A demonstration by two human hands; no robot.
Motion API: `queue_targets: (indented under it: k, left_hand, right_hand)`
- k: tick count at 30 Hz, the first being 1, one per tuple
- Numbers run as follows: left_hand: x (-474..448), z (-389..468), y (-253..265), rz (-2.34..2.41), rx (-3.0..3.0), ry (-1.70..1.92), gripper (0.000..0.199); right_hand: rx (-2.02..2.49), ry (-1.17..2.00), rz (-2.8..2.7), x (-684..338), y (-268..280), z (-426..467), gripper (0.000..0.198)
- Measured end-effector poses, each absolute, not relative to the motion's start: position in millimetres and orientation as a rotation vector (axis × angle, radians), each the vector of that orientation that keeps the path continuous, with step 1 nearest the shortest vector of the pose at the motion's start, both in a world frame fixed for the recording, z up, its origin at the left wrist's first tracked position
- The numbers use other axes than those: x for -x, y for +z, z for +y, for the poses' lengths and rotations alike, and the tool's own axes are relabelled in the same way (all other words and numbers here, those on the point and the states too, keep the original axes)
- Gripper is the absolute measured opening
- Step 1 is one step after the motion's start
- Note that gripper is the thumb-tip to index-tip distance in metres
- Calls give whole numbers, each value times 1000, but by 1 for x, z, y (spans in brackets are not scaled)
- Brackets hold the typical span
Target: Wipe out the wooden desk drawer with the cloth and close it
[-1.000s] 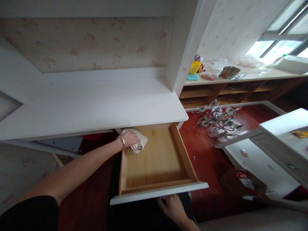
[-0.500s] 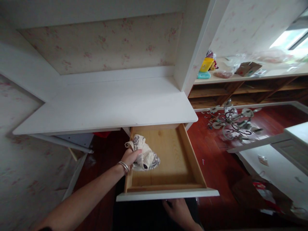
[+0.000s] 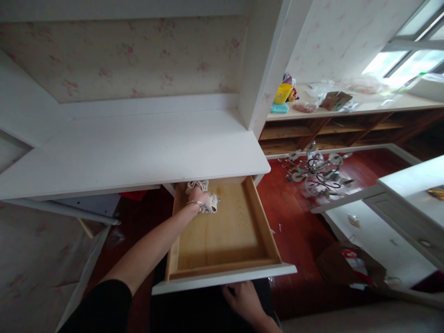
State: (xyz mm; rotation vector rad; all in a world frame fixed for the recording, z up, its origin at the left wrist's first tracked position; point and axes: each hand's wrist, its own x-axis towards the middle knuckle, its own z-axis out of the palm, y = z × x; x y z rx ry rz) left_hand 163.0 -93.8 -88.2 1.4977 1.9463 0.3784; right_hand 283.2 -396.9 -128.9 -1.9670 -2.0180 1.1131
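Observation:
An open wooden drawer (image 3: 225,240) with a white front (image 3: 225,279) sticks out beneath a white desk top (image 3: 156,148). My left hand (image 3: 198,196), a silver bangle at its wrist, is closed around a crumpled pale cloth (image 3: 211,203) with a grey pattern. The cloth lies against the drawer's bottom near its back left corner. At the drawer front's lower edge is my right hand (image 3: 245,301), thumb and fingers curled up against it; the fingertips are partly hidden by the front.
A chandelier (image 3: 321,169) lies on the red wood floor to the right. Behind it stands a low shelf unit (image 3: 347,129) with a yellow container (image 3: 283,93) and plastic bags on top. At lower right are white furniture (image 3: 381,231) and a brown bag (image 3: 342,266).
My left hand has pushed the cloth deeper, toward the back left of the drawer. My right hand stays at the drawer front. The view has shifted slightly right.

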Motion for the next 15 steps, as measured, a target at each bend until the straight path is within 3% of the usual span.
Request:
queue_targets:
  k: [15]
  left_hand:
    - [-284, -121, -89, 1442, -2029, 105, 48]
  right_hand:
    - [1945, 1158, -2083, -288, -124, -391, 28]
